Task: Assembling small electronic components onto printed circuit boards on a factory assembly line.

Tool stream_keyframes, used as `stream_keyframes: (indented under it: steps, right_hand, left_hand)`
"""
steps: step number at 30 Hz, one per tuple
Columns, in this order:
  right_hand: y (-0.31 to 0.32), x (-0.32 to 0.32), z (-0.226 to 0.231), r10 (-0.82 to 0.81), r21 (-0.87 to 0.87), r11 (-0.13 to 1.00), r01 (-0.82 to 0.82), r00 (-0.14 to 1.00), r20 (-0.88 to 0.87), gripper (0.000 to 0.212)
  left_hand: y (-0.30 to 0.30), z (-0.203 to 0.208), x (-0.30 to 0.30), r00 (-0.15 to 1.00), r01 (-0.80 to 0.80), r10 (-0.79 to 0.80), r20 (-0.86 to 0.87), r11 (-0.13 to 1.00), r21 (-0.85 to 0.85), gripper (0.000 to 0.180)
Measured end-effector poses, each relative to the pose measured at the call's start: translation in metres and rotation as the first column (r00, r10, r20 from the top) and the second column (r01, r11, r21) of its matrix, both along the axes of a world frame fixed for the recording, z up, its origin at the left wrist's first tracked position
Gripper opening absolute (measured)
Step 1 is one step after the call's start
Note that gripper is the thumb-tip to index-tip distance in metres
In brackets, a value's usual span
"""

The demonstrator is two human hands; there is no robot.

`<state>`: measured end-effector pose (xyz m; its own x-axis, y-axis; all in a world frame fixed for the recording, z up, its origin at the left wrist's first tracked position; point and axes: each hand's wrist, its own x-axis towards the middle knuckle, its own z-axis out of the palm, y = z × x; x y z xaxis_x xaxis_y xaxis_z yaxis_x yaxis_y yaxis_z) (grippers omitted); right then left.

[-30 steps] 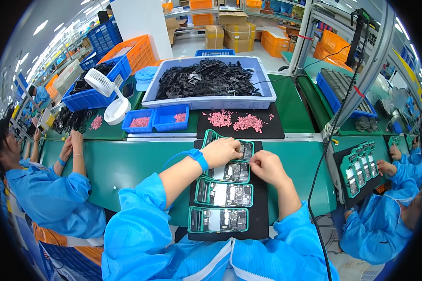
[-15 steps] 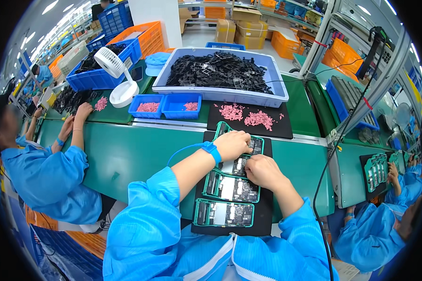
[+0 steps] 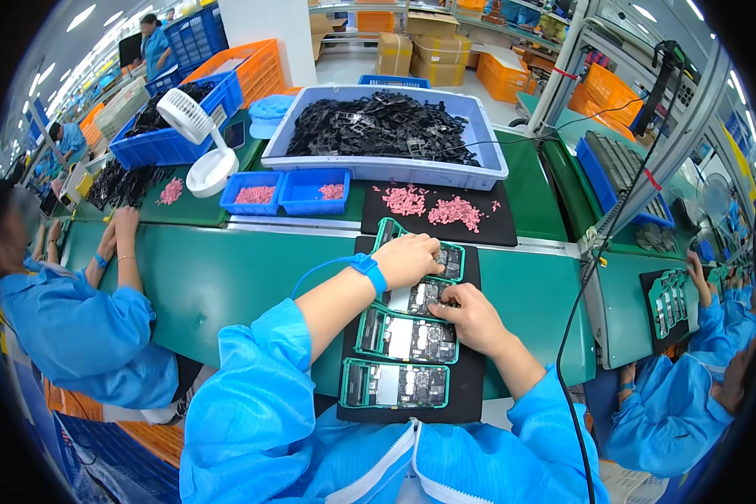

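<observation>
Several opened phone assemblies in green frames lie in a column on a black mat point(image 3: 467, 395), with circuit boards and silvery panels showing. My left hand point(image 3: 406, 260), below a blue wrist strap point(image 3: 371, 270), rests over the farthest assembly point(image 3: 454, 263), its fingers bent down and pressed together. Over the second assembly point(image 3: 398, 299), the thumb and fingers of my right hand point(image 3: 477, 321) come together at the board. Whatever either hand's fingertips hold is too small or hidden to make out. The third assembly point(image 3: 401, 338) and the nearest one point(image 3: 389, 384) are uncovered.
Small pink pieces point(image 3: 455, 213) lie on a dark pad point(image 3: 496, 235) beyond the mat. Two blue trays point(image 3: 281, 210) hold more. Behind stands a large bin point(image 3: 378, 174) of black plastic parts. A white fan point(image 3: 212, 172) and a hanging black cable point(image 3: 573, 336) flank my workspace; co-workers sit both sides.
My right hand's fingers have shifted slightly over the second assembly, with thumb and fingertips more visible. My left hand stays over the farthest one. The whole view has shifted slightly.
</observation>
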<state>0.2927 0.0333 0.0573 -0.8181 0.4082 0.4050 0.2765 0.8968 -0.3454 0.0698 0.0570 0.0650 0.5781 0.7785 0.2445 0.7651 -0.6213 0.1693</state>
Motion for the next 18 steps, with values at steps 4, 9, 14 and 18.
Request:
stream_keyframes:
  steps: [4, 9, 14, 18]
  right_hand:
    - [0.001, 0.005, -0.004, 0.034, 0.011, 0.999, -0.034, 0.999, -0.019, 0.04]
    - [0.017, 0.002, -0.008, -0.053, -0.305, 0.952, -0.012, 0.977, -0.205, 0.037]
    - [0.067, -0.012, -0.004, -0.357, -0.355, 0.898, 0.259, 0.901, -0.246, 0.008]
    - [0.11, -0.022, -0.016, -0.396, -0.319, 0.889, 0.328, 0.902, -0.175, 0.006]
  left_hand:
    - [0.013, 0.005, -0.003, 0.998, 0.045, -0.05, -0.031, 0.987, -0.153, 0.019]
    - [0.067, 0.028, -0.001, 0.947, -0.32, 0.309, -0.092, 0.934, -0.158, 0.012]
    - [0.101, -0.005, -0.004, 0.877, -0.478, 0.462, -0.133, 0.866, -0.145, 0.011]
    - [0.108, -0.012, 0.002, 0.889, -0.453, 0.427, -0.168, 0.875, -0.172, 0.011]
